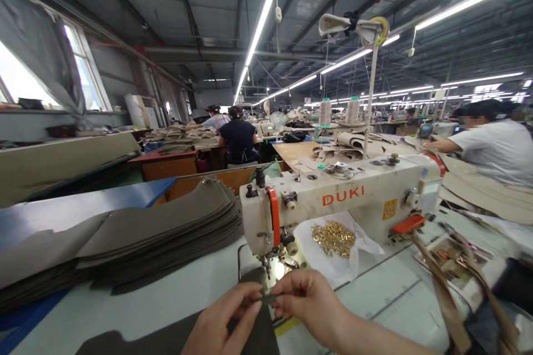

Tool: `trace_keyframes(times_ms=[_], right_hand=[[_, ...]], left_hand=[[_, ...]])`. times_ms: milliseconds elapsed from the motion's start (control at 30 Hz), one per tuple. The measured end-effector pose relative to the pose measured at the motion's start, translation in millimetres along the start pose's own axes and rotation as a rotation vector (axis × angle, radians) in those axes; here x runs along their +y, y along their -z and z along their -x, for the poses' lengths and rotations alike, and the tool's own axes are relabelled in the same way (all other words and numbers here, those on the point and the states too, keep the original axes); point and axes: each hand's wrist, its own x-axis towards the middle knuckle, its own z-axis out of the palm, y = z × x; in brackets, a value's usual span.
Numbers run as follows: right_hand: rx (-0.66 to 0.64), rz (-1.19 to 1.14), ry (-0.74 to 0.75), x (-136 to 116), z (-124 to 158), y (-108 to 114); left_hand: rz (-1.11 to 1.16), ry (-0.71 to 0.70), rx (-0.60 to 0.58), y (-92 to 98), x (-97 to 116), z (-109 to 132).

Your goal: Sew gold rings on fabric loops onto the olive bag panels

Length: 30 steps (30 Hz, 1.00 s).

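Left hand [227,319] and right hand [310,299], each grip pinched narrow on a thin olive fabric strip [268,298], glossy cream DUKI sewing machine [345,197] just behind.

Stacked olive panels [158,233] at left, brass rings [333,238] on white cloth [368,244], thread cones [325,112] behind

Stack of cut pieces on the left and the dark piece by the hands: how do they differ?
The stack is many fanned layers, untouched, left of the sewing machine; the dark piece is single, before the needle. The stack looks lighter, olive; the dark piece nearly charcoal, pinched by left hand and right hand. Both lie flat on one table.
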Motion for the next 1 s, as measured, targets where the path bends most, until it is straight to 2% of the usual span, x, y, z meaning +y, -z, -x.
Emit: trace_keyframes(times_ms=[133,267,367,433,500,567,700,833,1000], right_hand=[[-0.002,0.04,0.017,5,0,-5],[0.007,0.274,0.086,-7,9,10],[0.086,0.651,0.206,-33,18,42],[0.147,1.011,0.315,-54,21,68],[0.128,1.362,0.354,-72,19,89],[0.07,1.498,0.324,-81,15,102],[-0.027,1.625,0.253,-76,6,106],[-0.048,1.732,0.213,-64,0,100],[-0.05,1.757,0.19,-63,-5,98]], left_hand=[[0.14,0.134,-0.183,-1.9,13,-12],[0.3,0.268,-0.22,-7.3,3,-19],[0.41,0.352,-0.217,-11.3,-13,-19],[0.44,0.369,-0.218,-13.5,-20,-19],[0.456,0.356,-0.23,-15.5,-25,-18],[0.464,0.342,-0.233,-17.1,-27,-18],[0.454,0.336,-0.215,-19.0,-27,-17],[0.455,0.326,-0.201,-19.5,-27,-17],[0.471,0.337,-0.213,-18.5,-30,-18]])
